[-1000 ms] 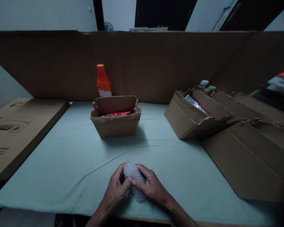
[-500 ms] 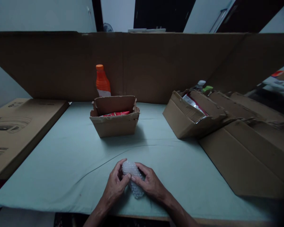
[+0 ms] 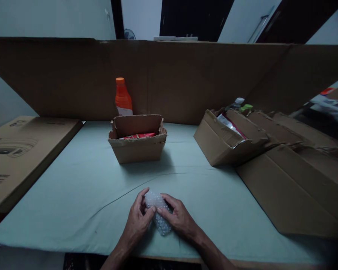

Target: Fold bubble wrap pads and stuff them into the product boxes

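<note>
Head view is showing a pale green table cover (image 3: pixel 73 195) lying mostly bare around the hands, with its near edge running just under the wrists. A flat printed carton (image 3: pixel 19 153) is bordering the left side, flattened cardboard (image 3: pixel 298 187) is crowding the right, and a tall cardboard screen (image 3: pixel 186 78) is closing off the back. A small open box (image 3: pixel 137 144) is sitting mid-table, well apart from the hands, with an orange bottle (image 3: pixel 122 97) standing behind it; a torn box (image 3: pixel 228 138) is lying to its right. A bubble-wrapped bundle (image 3: pixel 157 212) is resting near the front edge, between both hands. The left hand (image 3: pixel 136 221) is curling around its left side, thumb pressing on top; the right hand (image 3: pixel 179 219) is gripping its right side, fingers partly bent.
</note>
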Demonstrator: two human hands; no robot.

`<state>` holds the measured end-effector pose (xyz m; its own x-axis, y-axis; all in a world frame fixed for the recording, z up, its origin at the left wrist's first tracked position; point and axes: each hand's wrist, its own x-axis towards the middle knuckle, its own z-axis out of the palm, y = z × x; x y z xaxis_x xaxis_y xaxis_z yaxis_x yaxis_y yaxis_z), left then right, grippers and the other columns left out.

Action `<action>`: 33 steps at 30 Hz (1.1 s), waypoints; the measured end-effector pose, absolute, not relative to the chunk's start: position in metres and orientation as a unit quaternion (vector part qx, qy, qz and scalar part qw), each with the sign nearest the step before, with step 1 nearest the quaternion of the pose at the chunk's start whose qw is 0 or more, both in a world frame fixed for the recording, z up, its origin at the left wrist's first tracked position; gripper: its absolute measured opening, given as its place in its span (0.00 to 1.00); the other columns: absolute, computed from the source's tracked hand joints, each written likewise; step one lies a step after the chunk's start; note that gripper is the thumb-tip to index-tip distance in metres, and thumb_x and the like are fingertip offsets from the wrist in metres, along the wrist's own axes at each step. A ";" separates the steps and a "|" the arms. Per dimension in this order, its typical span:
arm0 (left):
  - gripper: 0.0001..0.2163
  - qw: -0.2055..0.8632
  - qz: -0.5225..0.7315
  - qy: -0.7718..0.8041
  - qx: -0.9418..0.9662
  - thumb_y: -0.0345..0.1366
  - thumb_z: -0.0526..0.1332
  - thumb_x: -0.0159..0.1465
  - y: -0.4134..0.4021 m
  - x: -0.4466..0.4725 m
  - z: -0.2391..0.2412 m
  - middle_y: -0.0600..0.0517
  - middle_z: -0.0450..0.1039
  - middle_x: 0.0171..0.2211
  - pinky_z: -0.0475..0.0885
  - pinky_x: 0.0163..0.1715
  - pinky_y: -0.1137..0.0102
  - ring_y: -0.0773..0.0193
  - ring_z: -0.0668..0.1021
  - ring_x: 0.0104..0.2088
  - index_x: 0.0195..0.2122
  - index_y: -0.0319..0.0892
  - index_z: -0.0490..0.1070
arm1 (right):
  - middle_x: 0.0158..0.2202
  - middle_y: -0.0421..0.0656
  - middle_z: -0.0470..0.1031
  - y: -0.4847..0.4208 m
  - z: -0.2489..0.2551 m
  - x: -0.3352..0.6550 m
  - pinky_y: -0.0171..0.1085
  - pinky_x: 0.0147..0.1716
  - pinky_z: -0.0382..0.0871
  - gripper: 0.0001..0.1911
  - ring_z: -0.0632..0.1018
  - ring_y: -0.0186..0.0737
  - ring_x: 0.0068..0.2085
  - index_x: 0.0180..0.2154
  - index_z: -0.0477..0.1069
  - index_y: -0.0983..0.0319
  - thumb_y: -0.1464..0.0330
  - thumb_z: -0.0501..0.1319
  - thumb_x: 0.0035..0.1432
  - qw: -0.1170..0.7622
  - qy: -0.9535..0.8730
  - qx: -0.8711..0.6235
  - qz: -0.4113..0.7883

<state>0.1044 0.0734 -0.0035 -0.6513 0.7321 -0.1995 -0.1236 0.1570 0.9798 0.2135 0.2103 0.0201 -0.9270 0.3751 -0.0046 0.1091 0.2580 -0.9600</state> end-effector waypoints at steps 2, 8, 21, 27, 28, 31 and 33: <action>0.32 0.348 0.605 0.679 0.228 0.44 0.61 0.60 0.073 0.104 -0.003 0.47 0.73 0.42 0.70 0.39 0.67 0.62 0.74 0.36 0.63 0.34 0.59 | 0.40 0.44 0.78 0.211 0.017 0.214 0.36 0.42 0.69 0.14 0.76 0.41 0.41 0.45 0.75 0.63 0.63 0.61 0.61 0.112 -0.785 -0.156 0.589; 0.30 0.358 0.601 0.676 0.233 0.45 0.61 0.60 0.069 0.103 -0.003 0.46 0.74 0.45 0.71 0.42 0.67 0.60 0.75 0.40 0.60 0.36 0.62 | 0.41 0.44 0.78 0.210 0.016 0.214 0.36 0.42 0.68 0.14 0.76 0.41 0.40 0.46 0.75 0.64 0.64 0.62 0.61 0.106 -0.793 -0.154 0.580; 0.29 0.345 0.594 0.693 0.217 0.49 0.65 0.60 0.057 0.097 -0.007 0.45 0.76 0.47 0.75 0.44 0.64 0.56 0.79 0.43 0.59 0.40 0.65 | 0.41 0.42 0.78 0.214 0.033 0.220 0.34 0.38 0.68 0.17 0.75 0.37 0.37 0.51 0.74 0.61 0.67 0.61 0.60 0.048 -0.836 -0.130 0.531; 0.23 0.074 0.524 0.770 0.355 0.42 0.61 0.66 0.066 0.061 0.025 0.42 0.72 0.54 0.76 0.47 0.58 0.55 0.78 0.47 0.61 0.45 0.63 | 0.43 0.44 0.79 0.238 0.038 0.213 0.36 0.41 0.69 0.18 0.77 0.40 0.40 0.52 0.74 0.64 0.66 0.60 0.61 0.093 -0.800 -0.153 0.573; 0.22 0.005 0.495 0.774 0.395 0.39 0.61 0.66 0.071 0.053 0.036 0.42 0.71 0.56 0.75 0.50 0.56 0.54 0.77 0.50 0.61 0.45 0.63 | 0.42 0.44 0.79 0.240 0.036 0.212 0.36 0.41 0.69 0.18 0.77 0.40 0.40 0.52 0.74 0.64 0.66 0.60 0.61 0.097 -0.794 -0.160 0.579; 0.24 -0.188 0.412 0.745 0.490 0.31 0.61 0.65 0.091 0.026 0.072 0.40 0.69 0.57 0.68 0.59 0.50 0.48 0.70 0.62 0.63 0.43 0.62 | 0.40 0.43 0.78 0.241 0.027 0.208 0.35 0.39 0.68 0.16 0.76 0.40 0.39 0.48 0.75 0.64 0.66 0.60 0.60 0.102 -0.783 -0.180 0.587; 0.25 -0.261 0.368 0.732 0.511 0.28 0.61 0.64 0.105 0.007 0.090 0.38 0.69 0.58 0.63 0.62 0.47 0.45 0.65 0.66 0.63 0.41 0.61 | 0.37 0.42 0.78 0.241 0.021 0.207 0.34 0.37 0.67 0.14 0.75 0.39 0.37 0.46 0.76 0.65 0.65 0.61 0.60 0.101 -0.782 -0.188 0.586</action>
